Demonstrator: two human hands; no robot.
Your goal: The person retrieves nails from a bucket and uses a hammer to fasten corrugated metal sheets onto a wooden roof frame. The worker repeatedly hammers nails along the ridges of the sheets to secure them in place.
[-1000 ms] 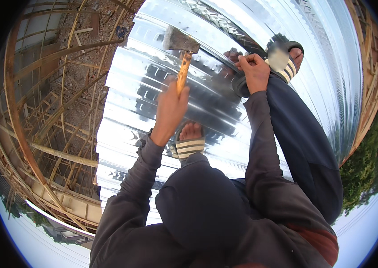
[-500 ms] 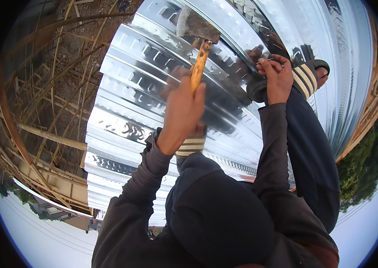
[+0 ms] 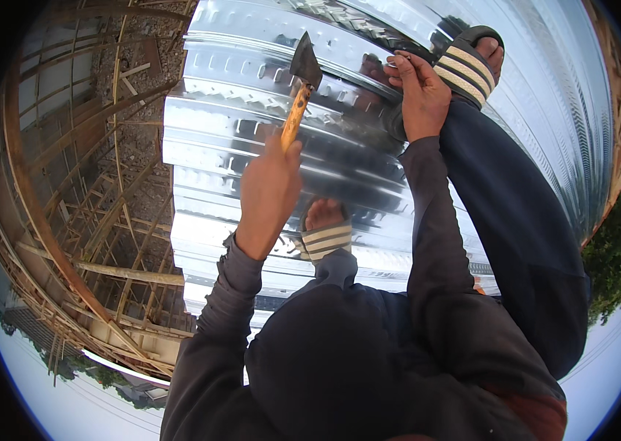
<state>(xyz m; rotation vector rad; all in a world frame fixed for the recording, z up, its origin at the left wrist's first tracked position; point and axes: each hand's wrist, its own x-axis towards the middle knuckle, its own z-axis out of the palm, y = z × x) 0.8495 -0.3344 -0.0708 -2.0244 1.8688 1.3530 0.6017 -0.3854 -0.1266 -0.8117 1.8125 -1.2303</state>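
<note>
My left hand [image 3: 270, 198] grips the yellow wooden handle [image 3: 294, 117] of a hatchet-like tool, whose dark metal head [image 3: 304, 62] is held over the shiny ribbed metal sheets [image 3: 229, 103]. My right hand [image 3: 424, 103] is up and to the right, fingertips pinched on a small thin object, too small to make out, just above the sheet beside my right foot. That foot, in a striped sandal [image 3: 464, 73], rests on the metal. My other sandalled foot [image 3: 325, 231] is on the sheets below the tool.
The sheets end at the left, where an open wooden framework [image 3: 60, 250] stands over rubble ground [image 3: 134, 88] lower down. More timber [image 3: 615, 103] edges the sheets at the far right, with trees [image 3: 611, 272] beyond.
The tool's head has turned to show a narrower side. Since half a second ago both hands have moved leftward in the view, the right one also upward, as the whole view shifted.
</note>
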